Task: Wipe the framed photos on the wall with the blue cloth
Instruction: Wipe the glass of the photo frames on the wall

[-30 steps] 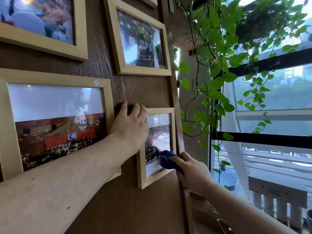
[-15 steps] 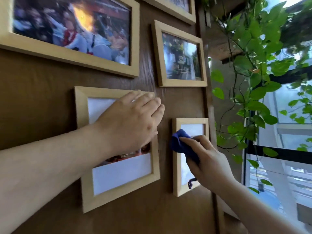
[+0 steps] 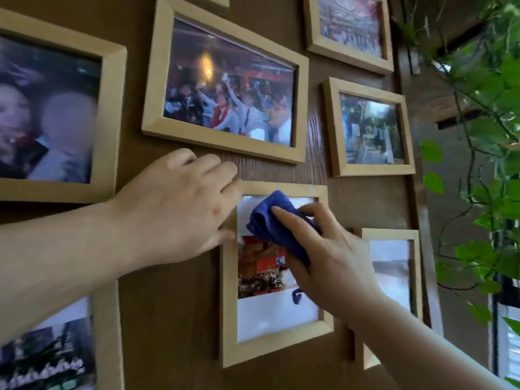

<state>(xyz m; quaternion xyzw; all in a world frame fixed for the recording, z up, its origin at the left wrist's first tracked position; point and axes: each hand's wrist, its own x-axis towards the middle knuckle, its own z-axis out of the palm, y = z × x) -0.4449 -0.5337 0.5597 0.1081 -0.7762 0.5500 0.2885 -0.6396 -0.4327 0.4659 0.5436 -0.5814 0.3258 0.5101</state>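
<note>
Several light wooden photo frames hang on a dark wood wall. My right hand (image 3: 332, 257) grips a bunched blue cloth (image 3: 277, 223) and presses it on the upper glass of the middle lower frame (image 3: 277, 350). My left hand (image 3: 174, 204) lies flat against that frame's upper left corner, fingers together, covering the frame's left edge there. A smaller frame (image 3: 394, 277) hangs just right of it, partly hidden by my right wrist. Above hang a wide frame (image 3: 225, 85) and a smaller frame (image 3: 368, 128).
A trailing green-leaved plant (image 3: 484, 164) hangs close to the wall's right edge, in front of a window. Further frames hang at the far left (image 3: 56, 114), lower left (image 3: 64, 347) and top right (image 3: 349, 29).
My right hand with the cloth has moved left from the small right frame onto the middle lower frame. My left hand has shifted to that frame's top left corner. The view swung left.
</note>
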